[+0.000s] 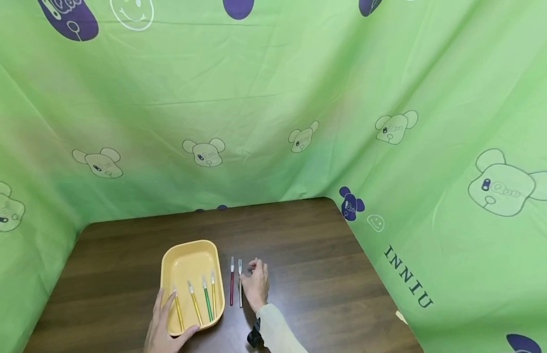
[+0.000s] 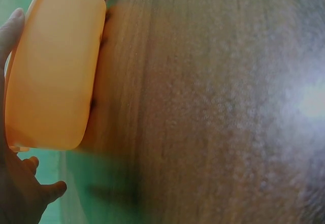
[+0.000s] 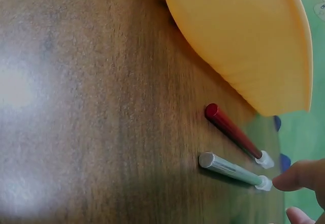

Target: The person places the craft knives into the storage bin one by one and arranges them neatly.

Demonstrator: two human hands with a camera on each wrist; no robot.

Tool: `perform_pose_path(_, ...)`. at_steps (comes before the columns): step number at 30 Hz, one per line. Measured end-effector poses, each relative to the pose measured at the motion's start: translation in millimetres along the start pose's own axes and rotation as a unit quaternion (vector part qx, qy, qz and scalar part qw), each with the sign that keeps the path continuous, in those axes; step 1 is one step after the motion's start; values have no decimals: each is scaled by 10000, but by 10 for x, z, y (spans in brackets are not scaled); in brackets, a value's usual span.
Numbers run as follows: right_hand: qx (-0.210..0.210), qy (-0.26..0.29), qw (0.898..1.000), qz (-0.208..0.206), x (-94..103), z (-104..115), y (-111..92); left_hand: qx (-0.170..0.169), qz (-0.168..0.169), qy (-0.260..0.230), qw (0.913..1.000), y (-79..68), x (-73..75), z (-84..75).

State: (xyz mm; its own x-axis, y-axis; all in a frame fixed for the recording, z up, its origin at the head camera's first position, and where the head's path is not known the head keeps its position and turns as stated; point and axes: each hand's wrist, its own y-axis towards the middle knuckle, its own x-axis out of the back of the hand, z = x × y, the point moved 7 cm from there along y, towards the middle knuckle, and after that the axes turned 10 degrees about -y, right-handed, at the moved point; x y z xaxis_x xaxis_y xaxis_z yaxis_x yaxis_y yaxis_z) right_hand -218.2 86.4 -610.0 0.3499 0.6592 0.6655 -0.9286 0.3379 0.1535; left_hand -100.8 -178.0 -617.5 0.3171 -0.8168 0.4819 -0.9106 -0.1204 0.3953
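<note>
My left hand [image 1: 162, 324] holds the near-left corner of a yellow plastic tray [image 1: 191, 260], thumb at the near rim and fingers along the left side. Inside the tray lie several slim craft knives with pale tips: a green one [image 1: 207, 300] and gold ones, such as the gold knife [image 1: 195, 305]. On the table to the tray's right, a red craft knife [image 1: 231, 287] lies beside a silver craft knife [image 3: 231, 168], both with clear caps. My right hand [image 1: 256, 287] is over the silver knife, a fingertip [image 3: 290, 177] at its cap; whether it touches is unclear.
Everything stands on a dark brown wooden table [image 1: 317, 274]. Green printed cloth [image 1: 255, 98] hangs around its back and sides. A small pale object [image 1: 401, 317] sits at the right table edge. Light glares off the tabletop in both wrist views.
</note>
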Motion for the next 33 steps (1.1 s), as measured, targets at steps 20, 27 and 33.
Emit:
perform_pose_path(20,-153,54,9997,169,-22,-165,37,77,-20,-69,9999,-16,8,27)
perform_pose_path(27,-104,52,9999,47,11,-219,55,-54,-104,-43,9999,-5,10,29)
perform_pose_path(33,20,-149,9999,-55,38,-214,65,-94,-140,-5,9999,6,10,41)
